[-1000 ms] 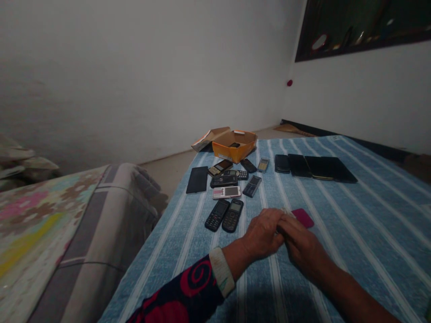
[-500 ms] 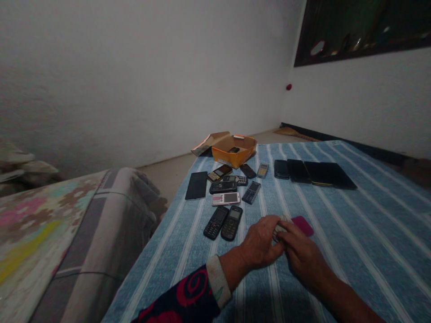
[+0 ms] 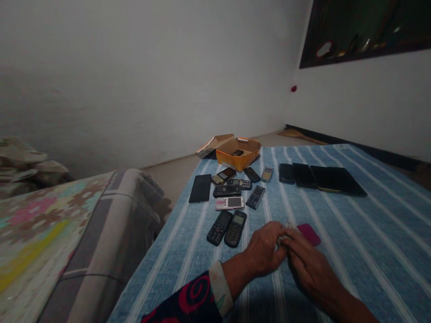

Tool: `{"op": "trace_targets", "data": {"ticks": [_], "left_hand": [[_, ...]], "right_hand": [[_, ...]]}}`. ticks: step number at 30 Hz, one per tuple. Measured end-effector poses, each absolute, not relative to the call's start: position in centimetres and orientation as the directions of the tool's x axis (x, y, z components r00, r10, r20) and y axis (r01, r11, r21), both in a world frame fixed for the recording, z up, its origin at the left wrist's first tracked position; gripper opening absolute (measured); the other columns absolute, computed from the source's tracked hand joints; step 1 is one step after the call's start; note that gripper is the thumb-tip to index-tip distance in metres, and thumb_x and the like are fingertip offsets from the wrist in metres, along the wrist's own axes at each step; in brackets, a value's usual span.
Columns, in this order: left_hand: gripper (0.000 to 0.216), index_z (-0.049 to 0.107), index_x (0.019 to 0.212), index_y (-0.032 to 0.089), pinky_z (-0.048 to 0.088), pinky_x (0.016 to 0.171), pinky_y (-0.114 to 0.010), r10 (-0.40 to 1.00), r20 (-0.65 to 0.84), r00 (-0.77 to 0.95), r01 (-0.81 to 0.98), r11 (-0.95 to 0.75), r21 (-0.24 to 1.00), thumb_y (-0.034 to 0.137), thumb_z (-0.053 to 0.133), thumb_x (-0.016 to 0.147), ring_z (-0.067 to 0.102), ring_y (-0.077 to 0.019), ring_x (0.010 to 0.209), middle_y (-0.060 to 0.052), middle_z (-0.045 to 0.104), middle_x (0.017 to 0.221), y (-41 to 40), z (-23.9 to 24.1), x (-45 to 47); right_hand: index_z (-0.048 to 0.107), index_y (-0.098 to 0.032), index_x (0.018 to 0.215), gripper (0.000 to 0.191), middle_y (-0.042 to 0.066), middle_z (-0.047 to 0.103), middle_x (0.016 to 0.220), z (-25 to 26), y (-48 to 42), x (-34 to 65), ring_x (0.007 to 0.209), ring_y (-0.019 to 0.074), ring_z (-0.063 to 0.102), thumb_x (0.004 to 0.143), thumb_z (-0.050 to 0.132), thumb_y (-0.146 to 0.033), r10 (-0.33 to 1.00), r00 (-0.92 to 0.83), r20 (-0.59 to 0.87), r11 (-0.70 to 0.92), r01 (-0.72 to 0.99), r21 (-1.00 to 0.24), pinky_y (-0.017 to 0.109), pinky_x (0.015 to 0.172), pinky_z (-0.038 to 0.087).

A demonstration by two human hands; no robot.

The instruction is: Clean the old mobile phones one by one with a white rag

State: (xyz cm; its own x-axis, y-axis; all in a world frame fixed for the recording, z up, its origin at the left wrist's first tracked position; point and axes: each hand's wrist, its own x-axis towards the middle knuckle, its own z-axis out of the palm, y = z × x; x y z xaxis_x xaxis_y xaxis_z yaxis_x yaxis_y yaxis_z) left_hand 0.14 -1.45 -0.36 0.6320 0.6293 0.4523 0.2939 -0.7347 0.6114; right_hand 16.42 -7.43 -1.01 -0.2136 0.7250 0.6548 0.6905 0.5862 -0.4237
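While your left hand [image 3: 265,249] and right hand [image 3: 305,260] stay closed together on a mostly hidden pale item [image 3: 290,227], little has changed: handling continues, well in from the left edge of the striped cloth [image 3: 367,251], beside a flat pink piece [image 3: 310,234].

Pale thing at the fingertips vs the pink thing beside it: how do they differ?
Colour: the pale thing is whitish, the pink thing magenta. Support: the pale thing is held between left hand and right hand; the pink thing lies flat on the striped cloth. Both are partly hidden.
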Motion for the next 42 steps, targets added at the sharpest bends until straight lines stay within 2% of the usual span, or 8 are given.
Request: {"op": "trace_targets", "data": {"ticks": [4, 7, 11, 15, 18, 25, 34, 42], "left_hand": [[0.016, 0.049, 0.099, 0.018, 0.049, 0.087, -0.036, 0.637, 0.442, 0.632, 0.29, -0.722, 0.628, 0.019, 0.05, 0.083, 0.058, -0.0222, 0.095, -0.01, 0.059, 0.101, -1.4, -0.5, 0.0], [0.013, 0.049, 0.095, 0.018, 0.05, 0.087, -0.035, 0.649, 0.419, 0.634, 0.306, -0.709, 0.635, 0.017, 0.05, 0.082, 0.058, -0.0217, 0.095, -0.009, 0.06, 0.102, -1.5, -0.3, -0.1], [0.012, 0.048, 0.093, 0.019, 0.05, 0.087, -0.035, 0.661, 0.411, 0.628, 0.331, -0.705, 0.627, 0.015, 0.049, 0.082, 0.058, -0.0216, 0.096, -0.009, 0.059, 0.101, -1.6, -0.3, -0.1], [0.018, 0.048, 0.099, 0.018, 0.051, 0.083, -0.034, 0.668, 0.439, 0.601, 0.335, -0.709, 0.62, 0.012, 0.047, 0.082, 0.059, -0.0209, 0.091, -0.009, 0.059, 0.098, -1.6, -0.7, -0.1], [0.02, 0.047, 0.097, 0.019, 0.051, 0.082, -0.034, 0.681, 0.441, 0.585, 0.341, -0.7, 0.628, 0.011, 0.049, 0.079, 0.06, -0.0206, 0.09, -0.008, 0.059, 0.097, -1.6, -0.8, -0.1], [0.014, 0.044, 0.08, 0.02, 0.051, 0.083, -0.033, 0.684, 0.447, 0.577, 0.323, -0.693, 0.645, 0.013, 0.056, 0.076, 0.061, -0.0215, 0.096, -0.01, 0.061, 0.1, -1.5, -1.4, 0.0], [0.002, 0.057, 0.077, 0.017, 0.052, 0.087, -0.034, 0.645, 0.469, 0.603, 0.274, -0.72, 0.638, 0.016, 0.057, 0.078, 0.064, -0.0205, 0.093, -0.011, 0.067, 0.102, -1.7, -0.8, -0.1], [0.012, 0.062, 0.072, 0.016, 0.052, 0.084, -0.032, 0.627, 0.376, 0.683, 0.369, -0.74, 0.563, 0.01, 0.053, 0.077, 0.063, -0.0187, 0.086, -0.009, 0.067, 0.095, -1.5, 0.4, -0.1]], "right_hand": [[0.056, -0.017, 0.128, 0.038, 0.01, 0.064, 0.128, -1.3, -7.4, 16.7, 0.118, 0.0196, 0.061, 0.093, 0.043, -0.016, 0.748, -0.223, 0.625, 0.568, 0.702, -0.429, 0.033, 0.102, 0.049], [0.052, -0.015, 0.131, 0.043, 0.01, 0.064, 0.128, -1.7, -7.2, 16.7, 0.12, 0.0185, 0.059, 0.091, 0.039, -0.011, 0.736, -0.221, 0.64, 0.567, 0.718, -0.404, 0.031, 0.101, 0.05], [0.053, -0.013, 0.13, 0.046, 0.012, 0.064, 0.127, -2.3, -6.9, 17.0, 0.123, 0.0209, 0.057, 0.087, 0.038, -0.006, 0.673, -0.244, 0.698, 0.587, 0.75, -0.304, 0.034, 0.101, 0.051], [0.06, -0.014, 0.12, 0.038, 0.013, 0.069, 0.117, -2.4, -6.8, 17.2, 0.113, 0.0251, 0.064, 0.087, 0.043, -0.008, 0.608, -0.292, 0.739, 0.575, 0.804, -0.155, 0.039, 0.091, 0.056], [0.064, -0.015, 0.113, 0.032, 0.013, 0.071, 0.111, -2.0, -6.9, 17.2, 0.106, 0.0261, 0.067, 0.089, 0.043, -0.011, 0.595, -0.307, 0.743, 0.554, 0.826, -0.103, 0.04, 0.085, 0.057], [0.066, -0.018, 0.108, 0.026, 0.012, 0.071, 0.112, -2.0, -6.9, 17.1, 0.104, 0.0228, 0.068, 0.094, 0.044, -0.021, 0.627, -0.264, 0.733, 0.568, 0.799, -0.198, 0.033, 0.081, 0.059], [0.067, -0.02, 0.109, 0.027, 0.011, 0.071, 0.112, -2.5, -6.8, 16.8, 0.104, 0.0246, 0.068, 0.092, 0.046, -0.021, 0.649, -0.22, 0.728, 0.547, 0.801, -0.245, 0.037, 0.083, 0.059], [0.069, -0.021, 0.097, 0.023, 0.012, 0.068, 0.119, -2.4, -6.9, 16.8, 0.11, 0.0268, 0.065, 0.091, 0.047, -0.021, 0.719, -0.178, 0.672, 0.492, 0.813, -0.311, 0.042, 0.086, 0.058]]}}
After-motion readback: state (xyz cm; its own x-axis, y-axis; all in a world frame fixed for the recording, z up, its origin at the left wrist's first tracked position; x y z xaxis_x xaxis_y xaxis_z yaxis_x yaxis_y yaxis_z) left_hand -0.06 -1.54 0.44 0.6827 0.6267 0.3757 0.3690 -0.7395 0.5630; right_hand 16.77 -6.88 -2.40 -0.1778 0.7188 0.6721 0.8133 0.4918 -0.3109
